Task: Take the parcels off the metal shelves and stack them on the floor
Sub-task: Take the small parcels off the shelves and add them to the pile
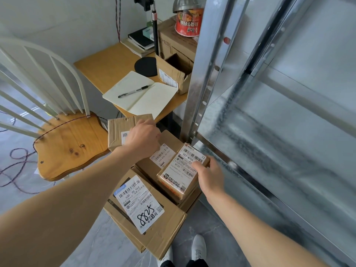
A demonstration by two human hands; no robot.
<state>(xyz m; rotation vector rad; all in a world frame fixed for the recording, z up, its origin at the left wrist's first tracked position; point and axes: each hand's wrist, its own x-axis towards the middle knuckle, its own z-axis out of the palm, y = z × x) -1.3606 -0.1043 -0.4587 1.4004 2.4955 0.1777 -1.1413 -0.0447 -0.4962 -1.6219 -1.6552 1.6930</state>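
Observation:
Several brown cardboard parcels are stacked on the floor beside the metal shelves (289,132). My left hand (143,140) grips the right end of a flat brown parcel (119,130) held over the back of the pile. My right hand (209,176) holds a small labelled parcel (181,170) by its right edge, thumb on the label, on top of a wider box (152,166). A large box with "8825" written on its label (146,209) lies at the front. The shelf boards in view are bare.
A wooden chair (65,145) with white spindles stands at the left, cables trailing beneath it. A small desk (107,68) behind the pile carries an open notebook (140,95) with a pen, an open carton (173,74) and books. My shoes (198,249) stand just before the pile.

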